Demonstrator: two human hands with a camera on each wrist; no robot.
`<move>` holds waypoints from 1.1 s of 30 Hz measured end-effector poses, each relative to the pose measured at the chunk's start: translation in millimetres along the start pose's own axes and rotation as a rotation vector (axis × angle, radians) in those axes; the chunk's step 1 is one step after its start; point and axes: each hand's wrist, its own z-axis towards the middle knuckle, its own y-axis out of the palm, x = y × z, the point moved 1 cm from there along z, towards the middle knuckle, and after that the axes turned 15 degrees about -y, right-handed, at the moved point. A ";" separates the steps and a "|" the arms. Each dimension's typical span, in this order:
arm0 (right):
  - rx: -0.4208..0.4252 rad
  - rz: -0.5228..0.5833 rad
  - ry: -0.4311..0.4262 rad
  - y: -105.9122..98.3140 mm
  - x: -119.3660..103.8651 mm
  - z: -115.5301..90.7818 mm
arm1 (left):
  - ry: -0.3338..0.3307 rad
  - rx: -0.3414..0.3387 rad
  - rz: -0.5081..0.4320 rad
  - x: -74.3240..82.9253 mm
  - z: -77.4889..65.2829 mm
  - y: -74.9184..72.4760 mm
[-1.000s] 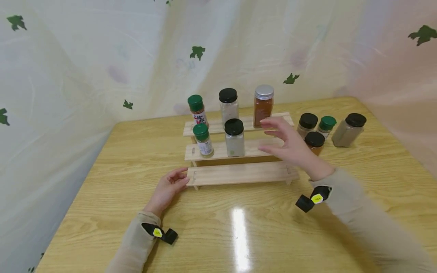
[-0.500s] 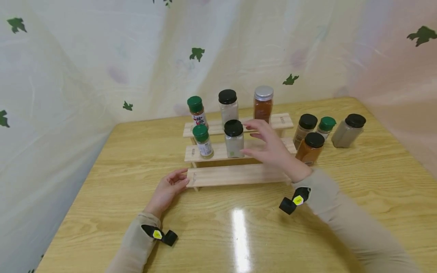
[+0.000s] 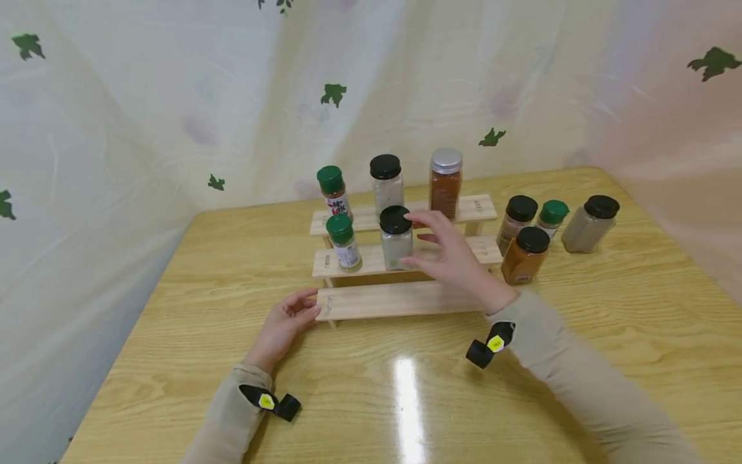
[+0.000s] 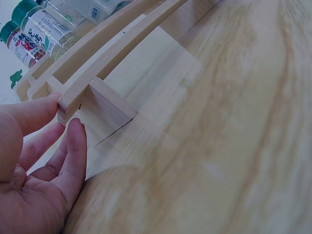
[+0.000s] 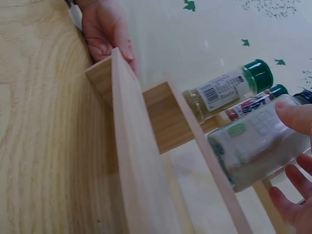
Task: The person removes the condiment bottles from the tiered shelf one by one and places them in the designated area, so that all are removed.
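The light-brown wooden table [image 3: 174,322] is largest, and on it stands a three-step rack of pale, unpainted wood [image 3: 377,301]. My left hand [image 3: 284,325] holds the left end of the lowest step with thumb and fingers. My right hand [image 3: 455,258] is above the rack, thumb and fingers bent but spread apart (if the tips touch, I cannot tell), at the right side of a square clear glass jar with black lid and whitish content [image 3: 397,248]. This jar stands near the middle of the second step. On the top step, toward its right end, is a tall jar of red-brown content with silver lid [image 3: 445,187]. Between the rack and the table's right edge are three black-lidded jars [image 3: 524,264]. Smallest are the round, green-capped bottles: at the left end of the top step [image 3: 337,201], of the second step [image 3: 348,252], and among those three jars [image 3: 549,222].
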 end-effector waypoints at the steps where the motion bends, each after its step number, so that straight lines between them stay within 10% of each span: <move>1: 0.002 -0.002 0.003 1.7 1.9 -0.9 | -0.001 0.000 -0.001 -0.1 0.1 -0.1; 33: 0.078 -0.046 -0.022 22.9 8.8 -5.0 | 0.017 0.004 -0.022 0.8 -0.5 1.0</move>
